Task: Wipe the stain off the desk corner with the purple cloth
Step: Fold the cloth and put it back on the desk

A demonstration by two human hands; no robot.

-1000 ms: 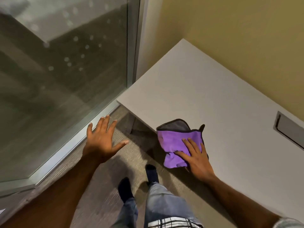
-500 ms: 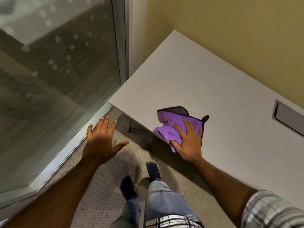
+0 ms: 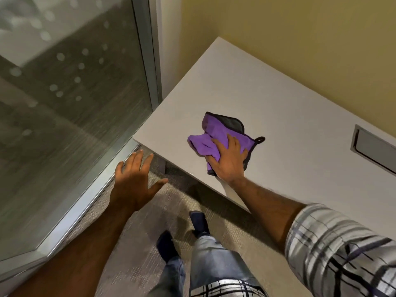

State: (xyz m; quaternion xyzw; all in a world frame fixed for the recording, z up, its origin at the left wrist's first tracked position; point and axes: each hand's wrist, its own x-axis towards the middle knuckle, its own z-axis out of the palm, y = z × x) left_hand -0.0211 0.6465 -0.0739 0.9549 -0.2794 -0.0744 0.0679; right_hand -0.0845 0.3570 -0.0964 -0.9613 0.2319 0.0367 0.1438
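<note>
The right hand [image 3: 229, 159] presses flat on the soft, bunched purple cloth [image 3: 216, 138] near the smooth grey desk [image 3: 278, 116] front edge; the left hand [image 3: 134, 183] hangs spread, holding nothing.

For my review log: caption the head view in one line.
The right hand presses the cloth on the desk; left hand hovers open.

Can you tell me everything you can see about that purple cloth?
The cloth is purple and looks soft, like microfibre, with dark edging. A grey side shows where its far part folds over, and a small dark loop sticks out at its right corner. It lies bunched and wrinkled on the desk, near the front edge and a little in from the corner. The right hand presses flat on its near part and hides some of it. Only the hand and the desk touch it.
</note>
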